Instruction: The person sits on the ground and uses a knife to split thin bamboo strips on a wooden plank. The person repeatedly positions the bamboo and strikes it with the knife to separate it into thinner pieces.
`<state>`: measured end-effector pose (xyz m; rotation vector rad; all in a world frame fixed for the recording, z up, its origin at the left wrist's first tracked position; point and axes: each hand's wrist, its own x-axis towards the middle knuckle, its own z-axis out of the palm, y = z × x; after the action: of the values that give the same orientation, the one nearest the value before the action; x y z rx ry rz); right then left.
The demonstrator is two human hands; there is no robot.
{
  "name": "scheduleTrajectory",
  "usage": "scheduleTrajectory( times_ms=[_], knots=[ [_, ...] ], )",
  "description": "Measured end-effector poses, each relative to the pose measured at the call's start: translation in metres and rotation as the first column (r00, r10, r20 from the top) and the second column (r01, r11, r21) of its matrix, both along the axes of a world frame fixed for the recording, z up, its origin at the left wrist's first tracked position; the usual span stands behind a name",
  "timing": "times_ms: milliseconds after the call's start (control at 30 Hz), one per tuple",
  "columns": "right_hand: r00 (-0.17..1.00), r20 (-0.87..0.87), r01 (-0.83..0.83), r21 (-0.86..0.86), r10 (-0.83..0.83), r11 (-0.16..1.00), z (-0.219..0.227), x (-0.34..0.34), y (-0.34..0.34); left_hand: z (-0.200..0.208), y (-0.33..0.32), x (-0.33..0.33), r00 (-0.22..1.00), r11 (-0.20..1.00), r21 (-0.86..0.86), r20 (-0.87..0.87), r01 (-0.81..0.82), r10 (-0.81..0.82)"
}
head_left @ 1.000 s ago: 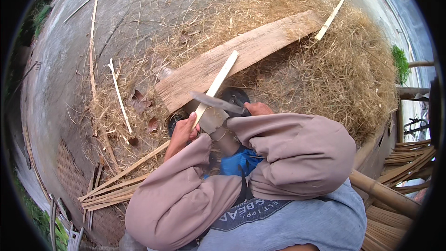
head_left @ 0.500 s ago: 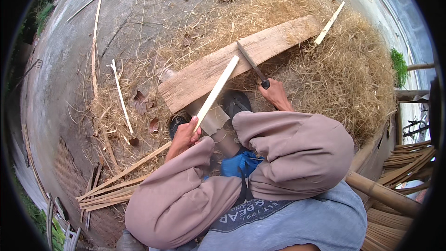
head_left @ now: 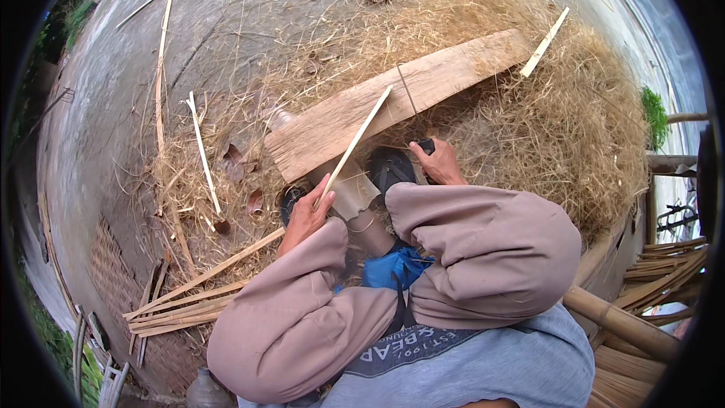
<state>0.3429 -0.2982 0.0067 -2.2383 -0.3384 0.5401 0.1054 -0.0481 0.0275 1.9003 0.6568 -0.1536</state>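
1. We note a pale yellow-cream bamboo strip [head_left: 353, 145], lighter than the tan wooden plank [head_left: 400, 98] under it.
2. The shavings heap [head_left: 559, 128] reads straw-gold, the concrete ground [head_left: 113, 106] grey.
3. The sleeves [head_left: 483, 249] are dusty pinkish-beige; the shirt [head_left: 513, 366] grey-blue with a dark printed patch.
4. The sandal [head_left: 389, 170] is black; the cloth [head_left: 393, 266] between the knees bright blue.
5. The knife handle [head_left: 425, 146] shows black.
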Motion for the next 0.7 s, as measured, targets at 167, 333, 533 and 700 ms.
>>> scheduleTrajectory(
  times_ms=[167,333,533,700],
  knots=[
    [0.912,0.058,-0.407,0.017,0.406,0.913,0.020,-0.017,0.006,0.030,-0.002,0.011,0.991,0.996,0.057,-0.121,0.065,-0.058],
    [0.701,0.100,-0.673,-0.232,0.706,0.702,0.040,-0.042,0.026,-0.011,0.003,-0.012,0.909,0.884,0.450,0.303,0.128,-0.286],
    [0.992,0.125,-0.004,-0.214,0.031,0.977,-0.001,0.075,-0.025,0.014,-0.005,0.005,0.999,0.997,0.066,-0.003,0.038,-0.038],
    [0.932,0.076,-0.321,-0.285,0.355,0.903,0.018,0.027,-0.019,0.007,-0.002,0.002,0.999,0.998,0.050,0.002,0.034,-0.034]
  ],
)
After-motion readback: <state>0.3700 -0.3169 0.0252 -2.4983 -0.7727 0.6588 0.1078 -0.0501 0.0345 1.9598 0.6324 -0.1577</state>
